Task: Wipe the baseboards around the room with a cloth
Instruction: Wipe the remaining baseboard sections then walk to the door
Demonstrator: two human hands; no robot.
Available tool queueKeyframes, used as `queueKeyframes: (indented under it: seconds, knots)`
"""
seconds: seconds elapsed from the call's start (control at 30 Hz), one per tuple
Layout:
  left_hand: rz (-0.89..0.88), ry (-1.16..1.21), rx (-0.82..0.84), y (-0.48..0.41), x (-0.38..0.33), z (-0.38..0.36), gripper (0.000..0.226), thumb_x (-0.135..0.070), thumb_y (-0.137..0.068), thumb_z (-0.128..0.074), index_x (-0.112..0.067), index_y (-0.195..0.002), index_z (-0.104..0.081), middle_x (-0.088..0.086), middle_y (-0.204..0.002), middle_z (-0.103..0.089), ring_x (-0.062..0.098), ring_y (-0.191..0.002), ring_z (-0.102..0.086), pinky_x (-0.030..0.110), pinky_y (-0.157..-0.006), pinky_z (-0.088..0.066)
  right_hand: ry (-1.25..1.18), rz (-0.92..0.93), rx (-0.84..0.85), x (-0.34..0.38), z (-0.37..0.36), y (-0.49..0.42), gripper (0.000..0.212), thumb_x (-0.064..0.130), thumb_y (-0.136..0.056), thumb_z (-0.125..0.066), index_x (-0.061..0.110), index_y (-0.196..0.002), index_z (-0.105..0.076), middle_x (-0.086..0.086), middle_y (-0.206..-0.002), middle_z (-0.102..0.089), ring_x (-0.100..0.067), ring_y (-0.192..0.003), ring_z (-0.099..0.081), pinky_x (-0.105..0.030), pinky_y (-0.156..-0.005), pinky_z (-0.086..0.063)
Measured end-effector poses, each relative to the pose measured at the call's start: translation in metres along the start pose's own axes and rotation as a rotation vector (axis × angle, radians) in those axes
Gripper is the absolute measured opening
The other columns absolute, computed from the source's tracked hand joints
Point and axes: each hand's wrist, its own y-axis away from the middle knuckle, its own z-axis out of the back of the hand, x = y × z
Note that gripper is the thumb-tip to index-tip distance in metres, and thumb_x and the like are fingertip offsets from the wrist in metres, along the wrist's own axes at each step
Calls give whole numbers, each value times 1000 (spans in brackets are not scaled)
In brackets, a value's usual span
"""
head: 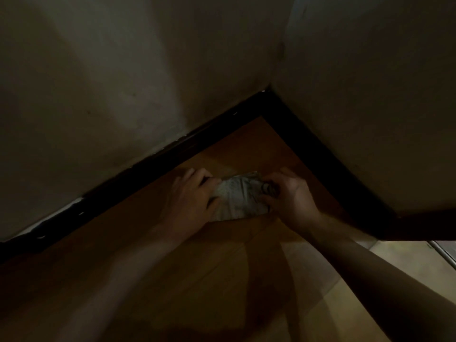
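A pale, patterned cloth (238,197) hangs bunched between my two hands above the wooden floor. My left hand (191,193) grips its left end with curled fingers. My right hand (287,193) grips its right end, thumb and fingers pinched into the fabric. A dark baseboard (153,166) runs along the foot of the left wall and meets a second dark baseboard (320,154) of the right wall in the corner just beyond my hands. The cloth touches neither baseboard. The scene is dim.
Two pale walls (111,82) meet in a corner at upper middle. An orange-brown wood floor (222,280) fills the lower view. At the lower right the right wall ends, and lighter flooring with a metal threshold strip (441,253) shows.
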Motion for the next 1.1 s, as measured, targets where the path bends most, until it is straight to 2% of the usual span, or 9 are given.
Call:
queueKeyframes:
  seconds: [0.13, 0.27, 0.43, 0.53, 0.6, 0.7, 0.83, 1.0, 1.1]
  knots:
    - [-15, 27, -63, 1, 1, 0, 33, -28, -83, -78, -17, -113, -69, -1, -98, -54, 22, -94, -53, 41, -78, -42, -36, 150, -31, -9, 0, 4, 24, 4, -78, -77, 15, -98, -68, 9, -94, -50, -1, -74, -49, -20, -62, -39]
    - [-149, 126, -124, 8, 1, 9, 24, -32, -88, -58, -14, -100, -67, 0, -98, -54, 20, -91, -53, 37, -74, -43, -77, 297, -43, -18, 7, 14, 29, -9, -75, -69, 12, -94, -66, 7, -95, -57, -4, -83, -55, -21, -68, -47]
    - [-360, 176, -70, 40, -9, 1, 25, -25, -86, -60, -15, -109, -57, 9, -124, -58, 25, -111, -58, 41, -85, -53, -68, 451, 38, -26, 8, 41, 12, 4, -91, -54, 10, -93, -64, 0, -98, -58, -15, -84, -59, -25, -67, -48]
    - [-492, 139, 37, 57, -16, 2, 29, -31, -87, -59, -17, -112, -60, 3, -119, -65, 18, -116, -56, 40, -93, -52, -61, 473, 138, -32, 6, 57, 19, 9, -94, -46, 9, -94, -64, -4, -98, -58, -15, -85, -55, -18, -71, -39]
    - [-554, 39, 92, 63, -20, 6, 32, -39, -88, -61, -21, -115, -62, -1, -118, -64, 17, -117, -55, 38, -100, -46, 5, 483, 202, -36, 6, 67, 13, 14, -92, -56, 11, -100, -65, -5, -106, -60, -16, -95, -56, -19, -77, -42]
    - [-452, -25, 84, 67, -18, 6, 42, -51, -89, -58, -23, -119, -65, 3, -132, -59, 22, -123, -52, 43, -103, -42, 65, 509, 277, -42, 6, 76, 24, 11, -87, -65, 12, -111, -63, -2, -120, -56, -13, -113, -51, -19, -92, -43]
    - [-285, 92, 42, 62, -4, 1, 39, -46, -97, -51, -22, -126, -57, 11, -136, -51, 28, -110, -56, 44, -81, -55, 120, 495, 354, -39, 10, 78, 42, 28, -83, -66, 15, -123, -60, -3, -133, -52, -20, -128, -47, -33, -100, -48]
    - [-290, 124, 51, 53, 4, -4, 34, -39, -93, -58, -19, -121, -58, 7, -118, -61, 23, -97, -61, 36, -75, -51, 69, 456, 188, -31, 5, 74, 49, 48, -91, -59, 14, -126, -56, -6, -128, -52, -22, -113, -53, -38, -86, -52]
    - [-65, 311, 51, 46, -4, -3, 17, -23, -92, -68, -18, -107, -63, -9, -99, -59, 1, -85, -55, 21, -74, -42, 92, 448, 132, -28, 4, 56, 45, 46, -91, -62, 16, -125, -60, -4, -124, -55, -20, -106, -54, -38, -82, -51]
